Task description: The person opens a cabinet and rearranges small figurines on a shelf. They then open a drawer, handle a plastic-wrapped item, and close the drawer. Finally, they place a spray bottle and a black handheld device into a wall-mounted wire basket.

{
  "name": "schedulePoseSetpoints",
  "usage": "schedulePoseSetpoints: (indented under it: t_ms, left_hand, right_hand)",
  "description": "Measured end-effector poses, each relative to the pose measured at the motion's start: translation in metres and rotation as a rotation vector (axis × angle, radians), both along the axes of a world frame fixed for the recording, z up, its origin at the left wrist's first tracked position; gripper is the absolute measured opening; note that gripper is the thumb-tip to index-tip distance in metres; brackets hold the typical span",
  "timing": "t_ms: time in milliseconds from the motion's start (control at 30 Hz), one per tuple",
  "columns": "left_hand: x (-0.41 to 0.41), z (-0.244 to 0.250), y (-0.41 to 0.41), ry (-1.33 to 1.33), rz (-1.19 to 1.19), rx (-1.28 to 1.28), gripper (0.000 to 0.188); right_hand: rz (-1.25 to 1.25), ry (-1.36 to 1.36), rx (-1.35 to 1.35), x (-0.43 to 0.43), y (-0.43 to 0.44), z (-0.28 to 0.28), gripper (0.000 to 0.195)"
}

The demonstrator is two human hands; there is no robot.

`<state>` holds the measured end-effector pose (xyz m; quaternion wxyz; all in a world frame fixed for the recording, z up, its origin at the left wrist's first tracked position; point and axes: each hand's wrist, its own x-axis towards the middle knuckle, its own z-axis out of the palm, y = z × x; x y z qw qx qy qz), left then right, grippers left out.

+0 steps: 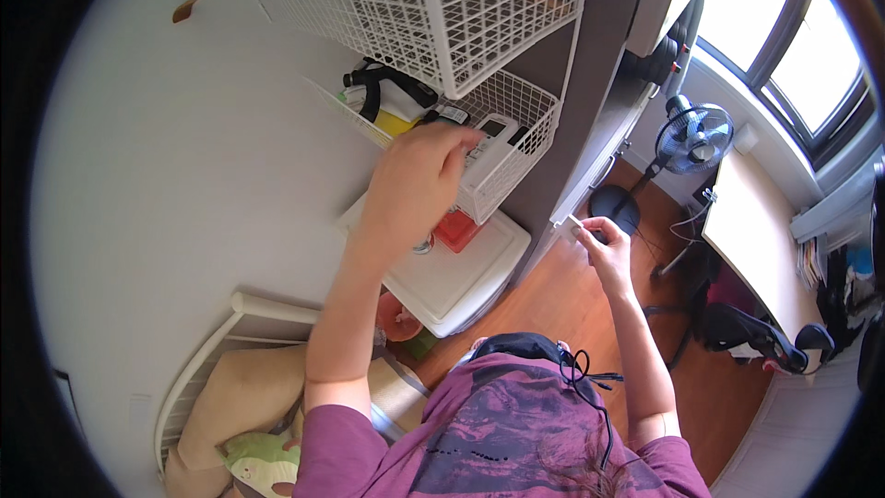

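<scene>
My left hand (pixel 422 166) is over the near side of a white wire basket (pixel 511 180), its fingers bent beside a white remote control (pixel 492 135); whether it holds anything is hidden. The basket also holds a dark remote-like device (pixel 453 115), a black strap-like item (pixel 370 93) and something yellow (pixel 394 124). My right hand (pixel 605 242), off to the right, pinches a small white flat object (pixel 568 227) between thumb and fingers, close to the edge of a pale panel.
Another white wire basket (pixel 442 21) hangs above. Below stands a white lidded plastic box (pixel 456 283) with a red item (pixel 456 229) on it. A bed with pillows (pixel 242 394) is at lower left. A standing fan (pixel 695 138) and a desk (pixel 760 242) are at right.
</scene>
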<state>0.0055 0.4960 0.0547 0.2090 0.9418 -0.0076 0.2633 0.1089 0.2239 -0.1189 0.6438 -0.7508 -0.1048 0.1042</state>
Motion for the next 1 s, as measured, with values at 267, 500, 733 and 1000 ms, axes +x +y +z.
schedulePoseSetpoints:
  t_ms: [267, 500, 733, 1000]
  left_hand:
    - [0.07, 0.013, 0.006, 0.697, 0.067, 0.273, 0.042]
    - [0.079, 0.009, 0.018, 0.71, 0.137, 0.18, 0.038]
    - [0.08, 0.016, 0.023, 0.682, 0.167, 0.015, 0.032]
    - [0.072, 0.009, -0.001, 0.494, 0.141, 0.233, 0.03]
  right_hand:
    - [0.114, 0.049, 0.02, 0.019, -0.014, -0.006, 0.018]
    - [0.152, 0.072, -0.044, 0.034, -0.041, -0.007, 0.019]
    - [0.162, 0.105, -0.042, 0.042, -0.054, -0.014, 0.019]
    - [0.19, 0.131, -0.028, 0.042, -0.054, -0.017, 0.019]
